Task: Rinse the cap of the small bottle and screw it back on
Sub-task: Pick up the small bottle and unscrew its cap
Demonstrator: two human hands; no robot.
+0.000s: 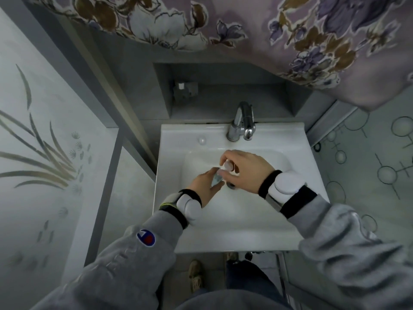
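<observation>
Over the basin of the white sink (169, 198) my left hand (204, 185) grips a small clear bluish bottle (216, 179), tilted with its top toward the right. My right hand (243, 170) sits over the bottle's top, fingers closed around a white cap (228, 164). The cap touches the bottle's neck; my fingers hide the joint. No water runs from the chrome tap (242, 121), which stands behind my hands.
A white plug (201, 139) sits on the sink's back ledge, left of the tap. A grey recessed shelf (223, 104) holds a small box. A flowered curtain (312, 41) hangs above right. Patterned walls close in on both sides.
</observation>
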